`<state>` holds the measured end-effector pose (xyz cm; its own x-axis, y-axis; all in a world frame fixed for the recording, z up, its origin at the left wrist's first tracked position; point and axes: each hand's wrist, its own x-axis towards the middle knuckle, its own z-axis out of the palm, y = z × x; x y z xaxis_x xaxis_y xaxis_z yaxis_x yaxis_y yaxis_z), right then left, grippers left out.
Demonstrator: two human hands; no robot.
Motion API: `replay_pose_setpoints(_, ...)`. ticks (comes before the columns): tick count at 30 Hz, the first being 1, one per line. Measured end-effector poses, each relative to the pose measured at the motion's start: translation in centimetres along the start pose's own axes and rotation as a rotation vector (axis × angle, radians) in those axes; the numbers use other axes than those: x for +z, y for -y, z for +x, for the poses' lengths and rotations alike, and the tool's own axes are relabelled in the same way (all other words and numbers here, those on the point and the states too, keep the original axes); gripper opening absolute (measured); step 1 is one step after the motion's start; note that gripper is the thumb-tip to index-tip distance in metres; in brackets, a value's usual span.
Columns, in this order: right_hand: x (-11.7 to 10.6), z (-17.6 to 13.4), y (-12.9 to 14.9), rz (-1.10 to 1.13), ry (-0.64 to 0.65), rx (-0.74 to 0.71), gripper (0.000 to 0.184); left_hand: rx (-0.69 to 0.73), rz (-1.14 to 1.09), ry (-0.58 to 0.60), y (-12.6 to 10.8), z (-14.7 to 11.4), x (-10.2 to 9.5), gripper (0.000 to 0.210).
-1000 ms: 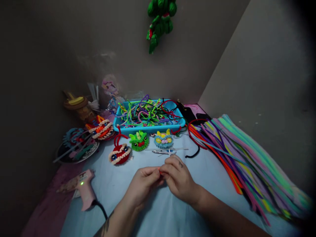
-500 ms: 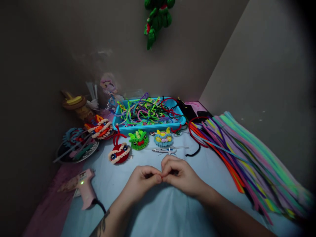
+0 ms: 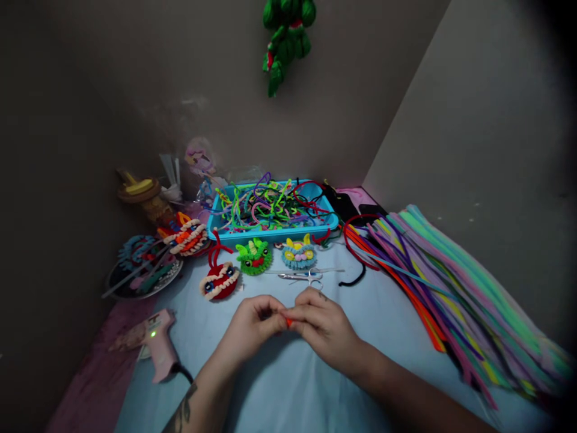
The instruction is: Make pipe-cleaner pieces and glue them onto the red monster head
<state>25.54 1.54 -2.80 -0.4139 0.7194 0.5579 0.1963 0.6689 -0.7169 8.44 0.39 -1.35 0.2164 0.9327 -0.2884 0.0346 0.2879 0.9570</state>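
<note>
In the head view, the left hand (image 3: 255,323) and right hand (image 3: 325,328) meet over the blue cloth (image 3: 288,397), fingertips pinched together on one small orange piece (image 3: 289,323), mostly hidden by the fingers. Just beyond them lies one pair of scissors (image 3: 301,277), with three toy heads behind: red (image 3: 223,284), green (image 3: 255,260) and blue-yellow (image 3: 299,257). One blue tray (image 3: 274,234) of tangled strips stands farther back. One pink glue gun (image 3: 161,349) lies to the left; to the right, a bundle of fuzzy sticks (image 3: 433,282), too many to count.
</note>
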Motion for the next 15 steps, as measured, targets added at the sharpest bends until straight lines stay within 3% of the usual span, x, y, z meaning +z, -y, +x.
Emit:
replay_pose_setpoints(3,-0.1,0.0,-0.1,-0.016,-0.020,0.029,0.020,-0.022,-0.025,-0.051,0.1,0.1,0.4,0.025)
replay_pose_setpoints(7,-0.3,0.1,-0.1,-0.047,-0.046,0.031,0.018,-0.033,-0.094,-0.005,0.4,0.0,0.5,0.028)
replay_pose_setpoints(15,-0.4,0.0,-0.3,-0.165,-0.044,-0.119,0.021,-0.072,-0.337,0.030,1.6,0.0,1.2,0.035)
